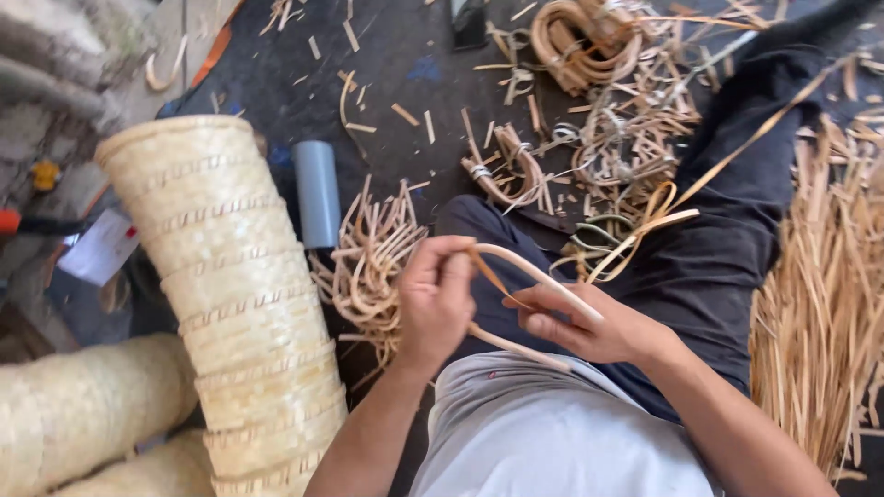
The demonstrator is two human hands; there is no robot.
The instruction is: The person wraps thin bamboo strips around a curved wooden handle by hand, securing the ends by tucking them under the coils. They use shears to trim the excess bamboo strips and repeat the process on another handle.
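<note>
I observed the left hand [435, 299] closed on the bent cane strip [534, 272], the right hand [580, 324] clamped on its lower run, over the lap. Stacked woven baskets [230, 285] stood left on the floor [387, 55].

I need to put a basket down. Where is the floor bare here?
Bare dark mat lies above the basket stack, left of the grey tube. Right of the legs it is crowded: strip pile, coils. Both hands hold a strip.
</note>
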